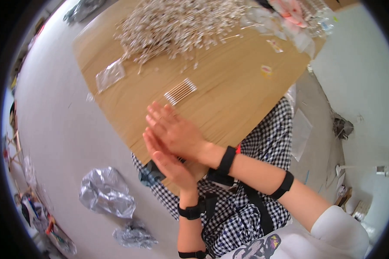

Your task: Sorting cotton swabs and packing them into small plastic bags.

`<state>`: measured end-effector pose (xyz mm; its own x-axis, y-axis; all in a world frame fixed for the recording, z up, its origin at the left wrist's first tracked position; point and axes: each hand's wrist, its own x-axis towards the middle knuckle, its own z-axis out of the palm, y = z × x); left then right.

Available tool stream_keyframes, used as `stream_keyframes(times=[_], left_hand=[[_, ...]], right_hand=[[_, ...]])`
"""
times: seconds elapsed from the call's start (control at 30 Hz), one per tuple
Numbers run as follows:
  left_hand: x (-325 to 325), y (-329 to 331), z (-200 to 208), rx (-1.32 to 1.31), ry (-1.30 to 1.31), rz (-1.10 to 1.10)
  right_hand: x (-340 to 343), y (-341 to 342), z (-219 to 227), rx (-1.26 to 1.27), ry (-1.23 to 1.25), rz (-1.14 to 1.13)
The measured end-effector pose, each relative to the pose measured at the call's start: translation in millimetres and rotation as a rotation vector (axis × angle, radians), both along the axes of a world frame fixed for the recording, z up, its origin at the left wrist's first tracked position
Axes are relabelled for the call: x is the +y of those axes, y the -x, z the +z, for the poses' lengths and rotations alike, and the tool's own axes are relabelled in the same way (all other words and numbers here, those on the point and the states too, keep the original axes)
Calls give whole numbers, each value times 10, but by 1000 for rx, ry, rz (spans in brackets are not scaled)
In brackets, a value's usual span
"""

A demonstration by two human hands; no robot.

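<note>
White-tipped swabs (pixel 180 91) lie just past right hand (pixel 179 133) and left hand (pixel 170 166), palms close, any hold hidden.

We see a smooth, wood-grained worktop (pixel 233 82) with a soft sheen, and a row of swabs (pixel 180 91) with wood-like sticks and matt, cottony tips. We notice glossy clear plastic in the sachet (pixel 110 76), crinkled shiny plastic in the silvery bag (pixel 107 193), and matt checked cloth (pixel 270 136).

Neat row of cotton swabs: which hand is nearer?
Right: the right hand is just short of the swab row; the left hand is farther back, toward the body.
</note>
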<state>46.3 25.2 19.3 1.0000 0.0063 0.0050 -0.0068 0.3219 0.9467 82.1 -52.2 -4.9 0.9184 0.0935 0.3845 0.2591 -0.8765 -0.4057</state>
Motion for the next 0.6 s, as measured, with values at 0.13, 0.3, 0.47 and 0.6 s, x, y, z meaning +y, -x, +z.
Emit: stream_keyframes(times=[0.13,0.3,0.47,0.6], left_hand=[[26,-5,-71,6,-78,-16],[-7,-12,24,91,-125,-31],[82,-48,172,96,-158,12],[79,-34,316,32,-219,5]], right_hand=[[5,25,2,-29,-145,5],[-412,93,218,-117,-544,-133],[-1713,169,234,-162,-375,-426],[-2955,75,-15,-115,-21,-653]])
